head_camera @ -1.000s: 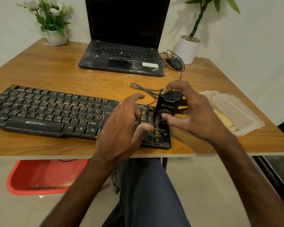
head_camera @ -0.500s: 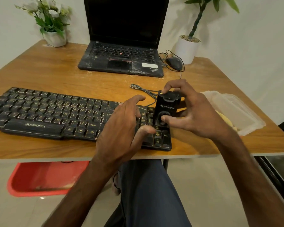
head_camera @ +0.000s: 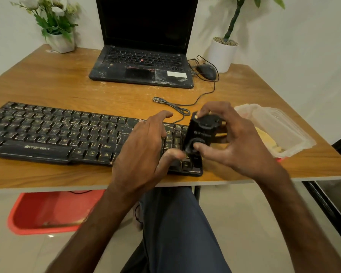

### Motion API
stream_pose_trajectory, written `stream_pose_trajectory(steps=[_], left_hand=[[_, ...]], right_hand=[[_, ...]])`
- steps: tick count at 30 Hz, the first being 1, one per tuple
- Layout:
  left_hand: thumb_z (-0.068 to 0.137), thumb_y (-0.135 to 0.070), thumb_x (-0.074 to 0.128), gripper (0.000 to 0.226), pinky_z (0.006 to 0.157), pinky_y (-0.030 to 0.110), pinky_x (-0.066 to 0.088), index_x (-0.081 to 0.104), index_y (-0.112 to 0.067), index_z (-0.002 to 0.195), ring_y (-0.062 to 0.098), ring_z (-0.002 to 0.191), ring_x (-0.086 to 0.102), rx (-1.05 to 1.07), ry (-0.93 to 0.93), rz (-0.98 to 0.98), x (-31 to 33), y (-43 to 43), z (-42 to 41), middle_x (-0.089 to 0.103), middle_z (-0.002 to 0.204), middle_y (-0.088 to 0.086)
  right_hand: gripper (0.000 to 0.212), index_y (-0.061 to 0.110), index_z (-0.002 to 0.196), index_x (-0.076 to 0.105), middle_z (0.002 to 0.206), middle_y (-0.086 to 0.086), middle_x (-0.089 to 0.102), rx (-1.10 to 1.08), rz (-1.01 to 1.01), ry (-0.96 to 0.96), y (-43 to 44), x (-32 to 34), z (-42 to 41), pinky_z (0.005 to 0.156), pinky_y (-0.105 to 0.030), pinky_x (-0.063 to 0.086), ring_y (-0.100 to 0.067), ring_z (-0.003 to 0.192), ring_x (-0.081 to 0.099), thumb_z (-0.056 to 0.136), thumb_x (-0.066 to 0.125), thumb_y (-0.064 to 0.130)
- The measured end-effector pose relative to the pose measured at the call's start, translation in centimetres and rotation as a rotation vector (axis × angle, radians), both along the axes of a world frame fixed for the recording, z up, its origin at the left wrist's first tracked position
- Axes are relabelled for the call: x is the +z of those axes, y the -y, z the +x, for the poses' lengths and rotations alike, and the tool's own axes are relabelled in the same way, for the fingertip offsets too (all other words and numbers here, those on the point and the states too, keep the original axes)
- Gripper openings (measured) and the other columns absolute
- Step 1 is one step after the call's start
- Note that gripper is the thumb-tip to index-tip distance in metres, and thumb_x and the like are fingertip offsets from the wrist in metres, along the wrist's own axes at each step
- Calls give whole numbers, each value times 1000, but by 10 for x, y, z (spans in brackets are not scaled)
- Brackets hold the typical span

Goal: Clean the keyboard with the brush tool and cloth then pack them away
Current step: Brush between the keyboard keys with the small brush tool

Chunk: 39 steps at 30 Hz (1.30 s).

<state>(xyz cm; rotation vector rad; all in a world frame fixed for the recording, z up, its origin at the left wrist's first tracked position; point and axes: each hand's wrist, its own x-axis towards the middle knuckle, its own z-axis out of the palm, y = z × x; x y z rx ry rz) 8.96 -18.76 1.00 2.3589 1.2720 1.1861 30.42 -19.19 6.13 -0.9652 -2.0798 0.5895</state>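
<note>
A dusty black keyboard (head_camera: 57,134) lies along the table's front edge. Over its right end my right hand (head_camera: 236,140) grips the black brush tool (head_camera: 200,133) upright, forefinger on its top and thumb on its round lower part. My left hand (head_camera: 144,146) rests on the keyboard's right part with fingers spread, and its thumb touches the tool's lower end. A yellow cloth (head_camera: 266,138) shows inside a clear plastic box (head_camera: 283,125) to the right of my right hand.
A dusty open laptop (head_camera: 144,66) stands at the back of the wooden table (head_camera: 57,85), with a wired mouse (head_camera: 206,71) and two potted plants (head_camera: 57,26) beside it. A loose cable (head_camera: 173,106) lies behind the keyboard. A red basin (head_camera: 47,211) sits on the floor.
Both hands and the brush tool stay almost in place over the keyboard's right end; the tool has tilted slightly and the view has shifted a little.
</note>
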Motion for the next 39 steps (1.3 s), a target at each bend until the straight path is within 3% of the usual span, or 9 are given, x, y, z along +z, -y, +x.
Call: stream_pose_trajectory(steps=[3, 8, 15, 18, 21, 24, 29, 33, 39], left_hand=[[87, -83, 6, 100, 79, 32, 43, 37, -9, 147, 13, 91, 51, -12, 34, -24, 1, 1, -1, 51, 104, -2], [91, -78, 9, 93, 79, 32, 40, 38, -9, 147, 10, 91, 47, 15, -9, 2, 1, 1, 0, 49, 103, -5], [93, -76, 11, 89, 82, 31, 36, 37, -10, 146, 7, 90, 43, 42, -45, 23, -1, 0, 1, 46, 101, -8], [93, -75, 13, 86, 82, 32, 39, 37, -11, 146, 7, 88, 43, 54, -44, 32, -2, 0, 2, 47, 100, -8], [93, -76, 11, 87, 82, 33, 41, 37, -11, 146, 7, 89, 43, 66, -43, 34, -1, 0, 1, 46, 100, -8], [92, -76, 11, 89, 87, 35, 42, 38, -10, 146, 6, 93, 43, 61, -46, 33, 0, 0, 1, 45, 103, -9], [94, -75, 13, 88, 92, 40, 45, 39, -9, 146, 8, 93, 46, 71, -64, 42, -1, -2, 2, 44, 102, -9], [94, -74, 14, 87, 95, 42, 46, 40, -8, 145, 14, 97, 53, 64, -68, 42, -2, 0, 2, 55, 104, -1], [93, -75, 15, 89, 94, 40, 45, 40, -8, 145, 16, 100, 56, 74, -67, 32, -2, 0, 2, 58, 107, 2]], right_hand=[[58, 28, 124, 47, 115, 8, 57, -113, -9, -117, -5, -8, -1, 72, -29, 60, -17, 104, 65, 81, 79, 5], [57, 21, 132, 47, 118, -12, 58, -183, -250, -539, -5, -18, -10, 66, -34, 60, -22, 90, 73, 86, 68, -7], [64, 26, 135, 45, 113, -6, 71, -265, -404, -573, -8, -22, -5, 67, -34, 61, -22, 94, 74, 84, 72, -2], [43, 18, 129, 57, 109, 2, 74, -326, -482, -481, -10, -26, -2, 72, -30, 59, -16, 96, 73, 89, 70, 13], [31, 23, 122, 62, 101, 3, 73, -431, -447, -348, -11, -30, 0, 61, -34, 57, -14, 78, 72, 91, 69, 26], [30, 23, 119, 62, 102, 0, 74, -453, -406, -353, -10, -32, -3, 65, -42, 57, -23, 85, 73, 90, 70, 24], [36, 18, 117, 62, 78, 15, 68, -391, -327, -345, -10, -26, -1, 52, -12, 46, 3, 63, 64, 84, 75, 13], [41, 34, 118, 59, 87, 23, 67, -426, -143, -62, -14, -18, -2, 65, -14, 49, -2, 81, 63, 82, 78, 30], [50, 20, 130, 56, 98, 13, 62, -390, 126, 275, -33, -9, -11, 67, -37, 53, -5, 75, 56, 87, 70, 41]])
